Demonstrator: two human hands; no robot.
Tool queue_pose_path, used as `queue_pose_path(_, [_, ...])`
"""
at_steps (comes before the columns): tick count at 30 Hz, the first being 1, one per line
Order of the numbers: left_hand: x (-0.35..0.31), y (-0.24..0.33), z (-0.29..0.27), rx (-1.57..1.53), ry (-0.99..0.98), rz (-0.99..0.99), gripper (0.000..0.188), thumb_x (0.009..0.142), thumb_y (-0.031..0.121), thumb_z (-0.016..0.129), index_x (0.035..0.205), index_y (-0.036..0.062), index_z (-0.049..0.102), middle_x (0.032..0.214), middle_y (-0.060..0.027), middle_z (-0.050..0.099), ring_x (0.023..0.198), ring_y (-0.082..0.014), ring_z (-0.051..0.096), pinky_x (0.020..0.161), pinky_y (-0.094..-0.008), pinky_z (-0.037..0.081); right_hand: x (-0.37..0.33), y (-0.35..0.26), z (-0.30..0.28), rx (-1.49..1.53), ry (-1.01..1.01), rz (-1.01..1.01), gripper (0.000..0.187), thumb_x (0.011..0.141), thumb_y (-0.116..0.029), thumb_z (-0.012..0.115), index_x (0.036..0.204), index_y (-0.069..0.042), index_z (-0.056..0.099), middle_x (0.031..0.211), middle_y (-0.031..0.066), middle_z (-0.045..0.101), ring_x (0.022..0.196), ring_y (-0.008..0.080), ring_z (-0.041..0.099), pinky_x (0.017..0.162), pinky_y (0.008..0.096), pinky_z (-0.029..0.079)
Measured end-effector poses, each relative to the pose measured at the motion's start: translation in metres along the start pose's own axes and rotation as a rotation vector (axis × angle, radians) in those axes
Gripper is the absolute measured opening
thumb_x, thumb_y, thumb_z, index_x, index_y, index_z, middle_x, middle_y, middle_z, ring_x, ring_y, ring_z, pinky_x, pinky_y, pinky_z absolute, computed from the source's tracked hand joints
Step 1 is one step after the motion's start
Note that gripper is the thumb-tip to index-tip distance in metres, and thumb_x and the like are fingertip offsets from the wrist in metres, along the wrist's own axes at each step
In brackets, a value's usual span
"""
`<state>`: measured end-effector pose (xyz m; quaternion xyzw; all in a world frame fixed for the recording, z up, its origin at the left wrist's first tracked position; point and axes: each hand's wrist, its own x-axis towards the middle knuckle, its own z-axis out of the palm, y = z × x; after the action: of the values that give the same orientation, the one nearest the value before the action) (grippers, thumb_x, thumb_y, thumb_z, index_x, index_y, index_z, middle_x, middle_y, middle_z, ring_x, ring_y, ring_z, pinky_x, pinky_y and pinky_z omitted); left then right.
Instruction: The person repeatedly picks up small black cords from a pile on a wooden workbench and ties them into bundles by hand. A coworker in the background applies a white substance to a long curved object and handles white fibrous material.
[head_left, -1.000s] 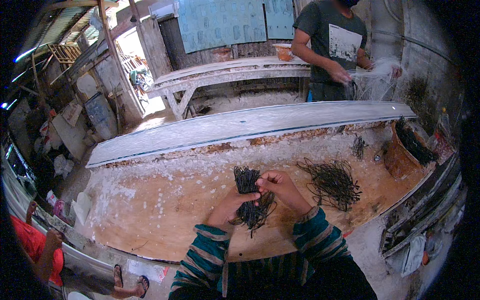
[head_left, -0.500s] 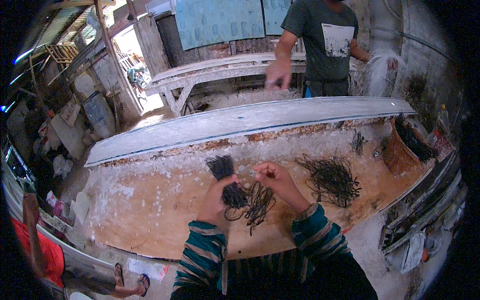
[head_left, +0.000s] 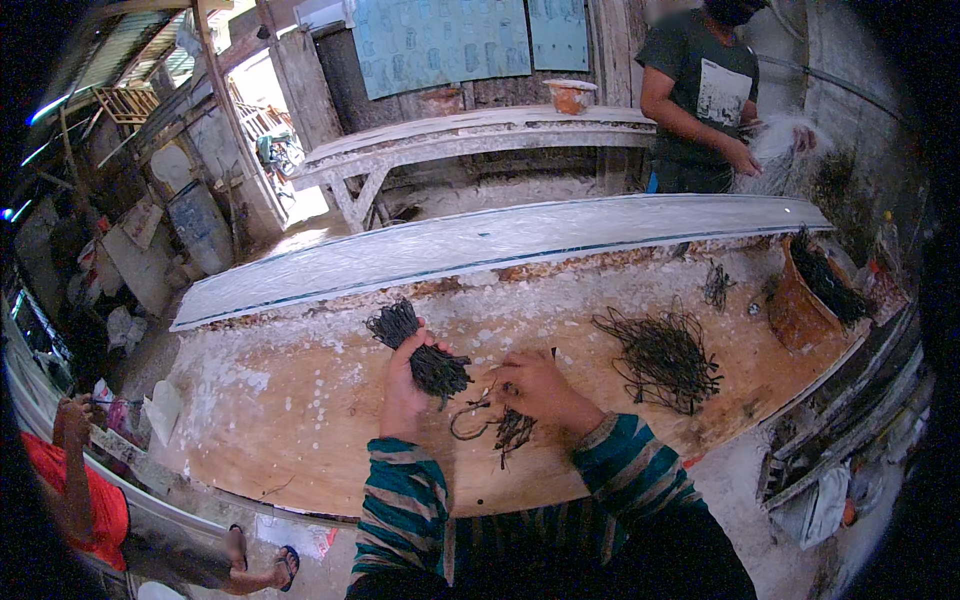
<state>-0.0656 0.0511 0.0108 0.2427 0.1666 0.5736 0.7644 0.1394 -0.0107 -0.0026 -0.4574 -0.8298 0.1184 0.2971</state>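
Observation:
My left hand (head_left: 402, 388) is closed around a thick bundle of black cords (head_left: 438, 370), which sticks out on both sides of the fist above the wooden tabletop. Close to its right, my right hand (head_left: 550, 390) has its fingers curled and pinched on black cord, and a dark end pokes up past the knuckles. Below that hand lies a small loose heap of black cords (head_left: 515, 432), partly hidden by it. A bigger tangled pile of looped black cords (head_left: 660, 358) rests farther right on the board.
A raised white ledge (head_left: 480, 240) runs along the table's far side. At the right, an orange-brown container (head_left: 800, 310) holds more black cords. A co-worker (head_left: 700, 100) handles pale stringy fibres (head_left: 785, 155) beyond the ledge. Another person in a red shirt (head_left: 85, 495) is at lower left.
My left hand and its bundle have shifted left and tilted. My right hand has dropped onto the small heap. The co-worker has moved right and brought both hands to the pale fibres.

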Motion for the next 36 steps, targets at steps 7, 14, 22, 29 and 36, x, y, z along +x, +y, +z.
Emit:
queue_pose_path(7, [-0.004,-0.007,0.008,0.047,-0.009,-0.027,0.027,0.082,0.013,0.059,0.106,0.0078,0.048,0.073,-0.0026,0.052,0.068,-0.0198,0.056,0.07,-0.0369,0.048,-0.003,-0.013,0.014,-0.109,-0.022,-0.13,0.023,0.072,-0.02,0.063,0.095,-0.015,0.065,0.085,0.0057,0.056,0.088,0.0258,0.053,0.081,0.0426,0.037])
queue_pose_path(14, [-0.007,-0.01,0.014,0.085,-0.001,-0.054,0.026,0.082,0.012,0.058,0.106,0.0074,0.047,0.072,-0.0024,0.052,0.065,-0.0183,0.056,0.068,-0.0361,0.048,0.002,-0.013,-0.005,-0.058,0.099,-0.04,0.015,0.074,-0.019,0.06,0.088,-0.012,0.062,0.084,0.0062,0.058,0.085,0.0271,0.055,0.081,0.0432,0.038])
queue_pose_path(22, [-0.015,-0.022,0.028,0.08,0.058,-0.126,0.025,0.081,0.012,0.06,0.104,0.0066,0.05,0.071,-0.002,0.052,0.065,-0.0181,0.056,0.065,-0.0347,0.05,0.003,-0.009,-0.023,-0.121,0.653,-0.044,0.015,0.074,-0.009,0.065,0.089,-0.011,0.063,0.084,0.0038,0.063,0.081,0.0209,0.058,0.083,0.0364,0.037])
queue_pose_path(29, [-0.014,-0.035,0.024,0.164,0.014,-0.328,0.025,0.083,0.017,0.061,0.104,0.0065,0.051,0.075,-0.002,0.055,0.07,-0.0172,0.057,0.065,-0.0328,0.05,-0.002,-0.018,-0.022,-0.076,0.637,-0.141,0.014,0.072,-0.006,0.067,0.084,-0.014,0.063,0.087,0.0015,0.065,0.083,0.0174,0.06,0.091,0.0394,0.032])
queue_pose_path(36, [-0.012,-0.042,0.016,0.172,-0.043,-0.221,0.027,0.084,0.022,0.061,0.105,0.0069,0.052,0.08,-0.0012,0.056,0.073,-0.0136,0.057,0.064,-0.0278,0.049,-0.001,-0.019,-0.003,0.011,0.498,-0.183,0.015,0.071,-0.004,0.067,0.081,-0.013,0.062,0.09,0.0002,0.065,0.085,0.0163,0.061,0.093,0.0401,0.031])
